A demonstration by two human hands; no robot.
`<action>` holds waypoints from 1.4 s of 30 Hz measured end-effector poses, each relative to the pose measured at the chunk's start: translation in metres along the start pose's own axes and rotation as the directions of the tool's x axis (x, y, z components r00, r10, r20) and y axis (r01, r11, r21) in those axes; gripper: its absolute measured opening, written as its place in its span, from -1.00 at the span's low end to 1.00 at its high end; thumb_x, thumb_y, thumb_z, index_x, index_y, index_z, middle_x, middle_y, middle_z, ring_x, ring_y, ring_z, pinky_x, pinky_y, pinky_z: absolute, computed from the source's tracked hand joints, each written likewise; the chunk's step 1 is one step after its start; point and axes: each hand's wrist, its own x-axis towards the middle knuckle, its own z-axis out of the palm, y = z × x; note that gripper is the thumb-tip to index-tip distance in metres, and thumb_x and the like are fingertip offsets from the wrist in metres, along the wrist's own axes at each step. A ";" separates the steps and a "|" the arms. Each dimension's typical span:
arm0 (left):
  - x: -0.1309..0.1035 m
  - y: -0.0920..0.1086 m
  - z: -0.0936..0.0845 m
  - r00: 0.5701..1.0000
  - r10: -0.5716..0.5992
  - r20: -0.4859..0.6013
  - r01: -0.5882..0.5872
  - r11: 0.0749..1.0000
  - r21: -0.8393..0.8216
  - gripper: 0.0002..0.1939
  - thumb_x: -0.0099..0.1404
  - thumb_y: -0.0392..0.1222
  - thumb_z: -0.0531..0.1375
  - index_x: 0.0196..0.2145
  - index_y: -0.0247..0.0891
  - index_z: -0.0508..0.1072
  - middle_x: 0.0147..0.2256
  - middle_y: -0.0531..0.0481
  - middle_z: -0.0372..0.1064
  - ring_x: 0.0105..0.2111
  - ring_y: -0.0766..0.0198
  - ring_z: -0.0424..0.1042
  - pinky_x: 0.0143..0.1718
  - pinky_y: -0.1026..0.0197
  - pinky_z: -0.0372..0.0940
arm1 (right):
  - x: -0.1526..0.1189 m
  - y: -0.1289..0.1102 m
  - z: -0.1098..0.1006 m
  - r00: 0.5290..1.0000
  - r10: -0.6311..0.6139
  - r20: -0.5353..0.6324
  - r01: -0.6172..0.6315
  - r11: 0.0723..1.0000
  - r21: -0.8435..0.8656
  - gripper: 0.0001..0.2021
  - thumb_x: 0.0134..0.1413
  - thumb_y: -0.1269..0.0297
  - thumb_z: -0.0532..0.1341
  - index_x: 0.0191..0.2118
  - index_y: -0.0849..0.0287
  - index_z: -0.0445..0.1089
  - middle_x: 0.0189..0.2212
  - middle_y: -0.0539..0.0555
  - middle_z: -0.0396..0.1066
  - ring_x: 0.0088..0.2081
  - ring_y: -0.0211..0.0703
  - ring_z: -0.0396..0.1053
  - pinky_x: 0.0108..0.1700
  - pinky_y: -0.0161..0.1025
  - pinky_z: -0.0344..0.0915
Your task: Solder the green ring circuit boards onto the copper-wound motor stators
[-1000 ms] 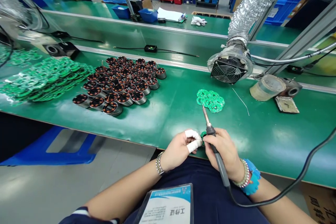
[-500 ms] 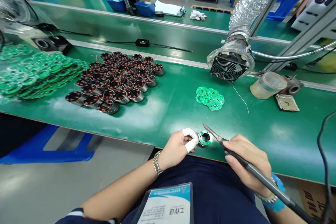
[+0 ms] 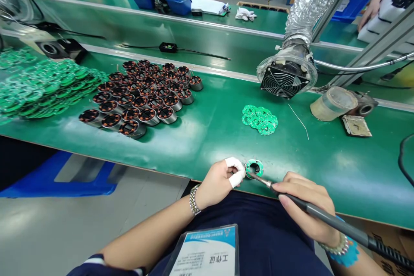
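A round motor stator topped by a green ring-shaped circuit board stands near the bench's front edge. My left hand, with white finger covers on thumb and forefinger, is closed in a pinch at its left side; the exact contact is partly hidden. My right hand is wrapped round a soldering iron, whose tip touches the lower part of the board. Just behind lies a small cluster of loose green ring boards. Many copper-wound stators stand in rows to the left.
Stacked green board panels fill the far left. A fume fan hangs from a foil duct behind. At the right are a round tub, a solder-tip cleaning pad and a thin wire. Another person's hand shows at upper right.
My right hand has brought the soldering iron's tip down and toward me, from behind the board onto its lower part. My left hand stays at the stator's left side.
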 end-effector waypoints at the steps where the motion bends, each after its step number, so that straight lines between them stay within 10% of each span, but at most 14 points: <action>1: 0.000 -0.001 0.000 1.000 0.002 0.002 -0.002 1.000 0.001 -0.92 0.12 -0.24 0.13 -0.46 -0.30 0.29 -0.49 0.05 0.25 -0.49 0.35 0.33 -0.45 0.30 0.29 | 0.000 0.000 0.000 1.000 -0.004 0.000 0.004 1.000 -0.001 -0.74 -0.04 0.60 0.14 -0.20 0.26 0.42 -0.52 0.08 0.37 -0.48 -0.24 0.26 -0.46 -0.25 0.26; 11: 0.000 -0.001 0.000 1.000 0.022 0.001 -0.022 1.000 0.013 -0.92 0.13 -0.25 0.12 -0.48 -0.30 0.28 -0.50 0.04 0.25 -0.48 0.34 0.33 -0.45 0.30 0.30 | -0.003 0.006 -0.003 0.996 -0.024 -0.080 0.017 0.996 -0.092 -0.71 0.04 0.52 0.14 -0.09 0.14 0.35 -0.47 0.03 0.43 -0.42 -0.21 0.40 -0.35 -0.25 0.37; 17: 0.000 -0.004 0.000 1.000 -0.015 -0.008 0.015 1.000 0.003 -0.91 0.14 -0.23 0.14 -0.45 -0.30 0.30 -0.49 0.03 0.29 -0.47 0.33 0.36 -0.42 0.28 0.32 | 0.004 0.032 0.020 0.997 0.024 -0.071 -0.042 0.963 -0.265 -0.63 0.01 0.36 0.25 -0.03 0.13 0.23 -0.09 0.16 0.42 -0.09 -0.08 0.41 -0.04 -0.17 0.36; 30: 0.007 -0.008 -0.008 0.991 0.131 -0.006 -0.129 0.984 0.123 -0.89 0.16 -0.23 0.18 -0.32 -0.27 0.34 -0.34 -0.03 0.41 -0.32 0.28 0.44 -0.24 0.24 0.34 | 0.021 0.048 0.030 0.998 0.039 -0.050 -0.050 0.970 -0.236 -0.67 0.02 0.32 0.24 -0.06 0.12 0.24 -0.22 0.11 0.42 -0.20 -0.15 0.42 -0.14 -0.23 0.38; 38: 0.005 0.005 -0.016 0.983 0.169 0.067 -0.179 0.836 0.518 -0.86 0.26 -0.21 0.06 -0.36 -0.29 0.38 -0.45 -0.02 0.43 -0.47 0.30 0.42 -0.40 0.28 0.33 | 0.021 0.052 0.029 1.000 0.019 -0.022 -0.023 0.982 -0.190 -0.70 0.06 0.32 0.21 -0.07 0.14 0.23 -0.20 0.14 0.39 -0.18 -0.15 0.39 -0.13 -0.20 0.36; 42: 0.002 0.000 -0.018 0.887 0.442 0.132 -0.353 0.464 0.813 -0.79 0.25 -0.24 0.08 -0.16 -0.27 0.38 -0.20 -0.16 0.43 -0.30 0.18 0.43 -0.29 0.19 0.33 | 0.020 0.054 0.030 1.000 0.014 -0.023 -0.018 0.984 -0.178 -0.71 0.06 0.34 0.21 -0.07 0.15 0.24 -0.19 0.15 0.38 -0.15 -0.14 0.38 -0.08 -0.17 0.34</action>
